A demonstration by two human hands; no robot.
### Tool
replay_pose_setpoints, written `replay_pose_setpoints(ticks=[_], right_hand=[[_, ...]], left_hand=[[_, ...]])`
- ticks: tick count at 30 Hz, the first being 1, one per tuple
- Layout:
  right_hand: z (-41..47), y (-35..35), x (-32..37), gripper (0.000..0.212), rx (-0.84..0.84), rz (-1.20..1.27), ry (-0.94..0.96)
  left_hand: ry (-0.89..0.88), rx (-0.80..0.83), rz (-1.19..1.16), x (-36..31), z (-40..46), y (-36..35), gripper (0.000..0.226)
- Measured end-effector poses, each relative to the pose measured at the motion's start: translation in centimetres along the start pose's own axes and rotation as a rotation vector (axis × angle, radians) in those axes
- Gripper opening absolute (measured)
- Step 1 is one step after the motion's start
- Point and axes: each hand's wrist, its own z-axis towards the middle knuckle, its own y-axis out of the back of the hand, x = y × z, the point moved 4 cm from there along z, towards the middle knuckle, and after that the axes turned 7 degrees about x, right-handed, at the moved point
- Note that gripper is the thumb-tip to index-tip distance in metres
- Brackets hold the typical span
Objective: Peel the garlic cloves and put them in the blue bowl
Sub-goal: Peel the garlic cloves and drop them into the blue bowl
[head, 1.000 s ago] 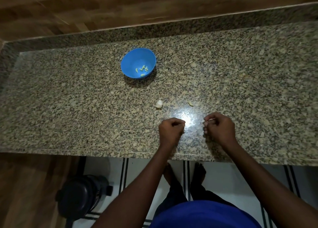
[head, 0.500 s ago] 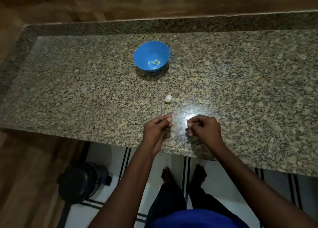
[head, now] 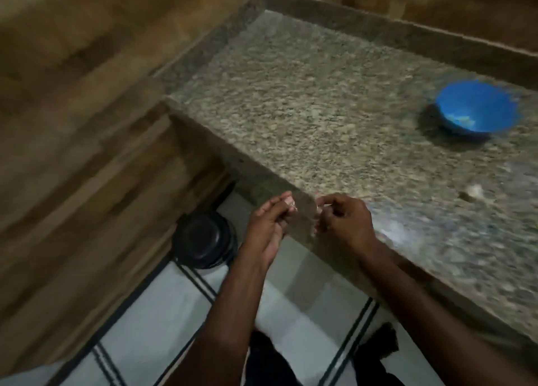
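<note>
Granite desk (head: pixel 334 129), frame motion-blurred, so detail is limited.

Left hand (head: pixel 269 225) sits at the desk's near edge, over the floor. Fingers mostly straight, tips brought together on a small pale bit, likely skin or a clove; can't tell which. Right hand (head: pixel 343 221) is just beside it, over the desk edge, fingers (head: pixel 321 202) curled in a pinch. Whether they hold anything can't be told. The hands are near each other but apart.

Bowl (head: pixel 477 109) stands upright on the desk, well apart from both hands, up and to the right. A few pale peeled pieces lie in its bottom. One loose clove (head: pixel 473 190) lies on the desk between the right hand and the bowl, closer to the hand's side. Its long axis can't be read through the blur.

Key relation: both bowl and loose clove lie to the right of the hands, so the right hand is nearer to each. Dark bin (head: pixel 203 238) is on the floor below the left hand, which suits dropping skin there.

Judgement: mid-task, peeling step or discarding skin. If the left fingers hold a clove, the reach to the bowl crosses the right hand; passing it to the right hand would be shorter. Risk: dropping the small piece over the edge.
</note>
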Motion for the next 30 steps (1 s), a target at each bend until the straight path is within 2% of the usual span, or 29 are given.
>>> replay_pose_setpoints(ticks=[4,7,11,14,19,25,27,30], right_hand=[[2.4,-13.6,2.6,0.013,0.148,0.040,0.018],[4.3,-23.6,3.9,0.018,0.235,0.071,0.003],[5.8,-32.9,5.2,0.013,0.284,0.060,-0.046],[5.9,-37.2,5.9,0.008,0.329,0.033,-0.093],[7.7,-42.3,4.7,0.011,0.383,-0.041,-0.166],[12.5,-47.2,-1.3,0.008,0.450,-0.131,-0.334],[14.0,-48.6,-3.8,0.004,0.428,-0.142,-0.397],[15.9,-50.3,-7.2,0.010,0.357,-0.182,-0.416]], left_hand=[[-0.069,-0.070,-0.095,-8.5,-0.7,10.8,0.014],[-0.117,-0.132,-0.148,-14.0,-1.0,18.9,0.015],[-0.135,-0.228,-0.215,-18.5,-1.6,27.6,0.014],[-0.131,-0.272,-0.279,-20.2,-1.5,32.3,0.013],[-0.128,-0.333,-0.352,-21.2,-0.2,37.3,0.013],[-0.065,-0.422,-0.357,-19.7,3.0,42.3,0.013],[-0.025,-0.463,-0.359,-18.6,4.6,44.1,0.012],[0.027,-0.481,-0.353,-16.3,7.8,46.8,0.012]])
